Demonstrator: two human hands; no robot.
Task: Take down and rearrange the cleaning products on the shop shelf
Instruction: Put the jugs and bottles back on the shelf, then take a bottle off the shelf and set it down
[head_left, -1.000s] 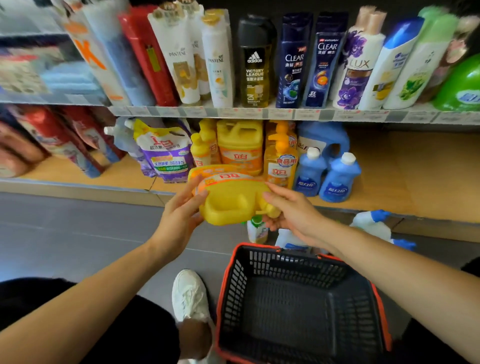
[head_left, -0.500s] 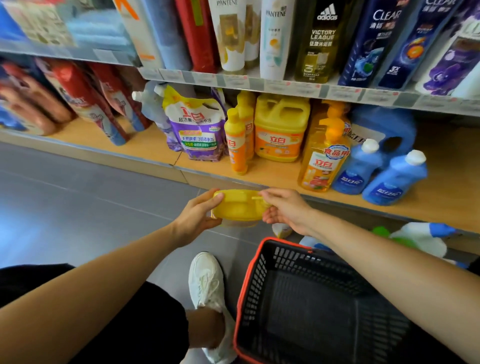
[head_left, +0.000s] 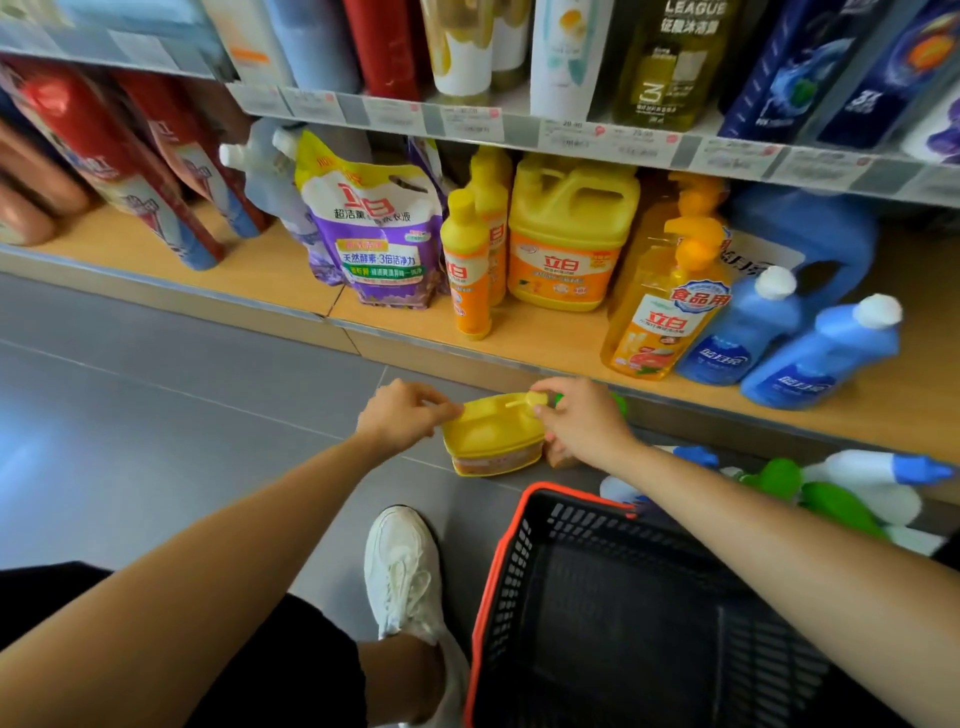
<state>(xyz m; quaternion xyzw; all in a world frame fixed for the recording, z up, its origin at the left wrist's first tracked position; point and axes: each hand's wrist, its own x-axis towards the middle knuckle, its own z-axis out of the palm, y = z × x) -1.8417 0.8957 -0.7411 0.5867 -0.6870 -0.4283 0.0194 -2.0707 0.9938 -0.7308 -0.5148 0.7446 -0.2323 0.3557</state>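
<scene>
1. Left hand (head_left: 402, 415) and right hand (head_left: 582, 422) both grasp the yellow jug (head_left: 491, 441), low by the floor (head_left: 156, 415) below the shelf (head_left: 270, 270).
2. Seems the setting-down step.
3. Next: release it upright, clear of the basket (head_left: 497, 551).

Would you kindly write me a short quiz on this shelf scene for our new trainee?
1. Which hand or hands hold the jug low in front of the shelf?
2. Where is the basket relative to that jug? A. beyond it, to its left. B. nearer the person, to its right. C. up on the shelf.
3. True or false: a second jug stands upright on the shelf.

Key
1. Both: the left hand and the right hand.
2. B.
3. True.
</scene>
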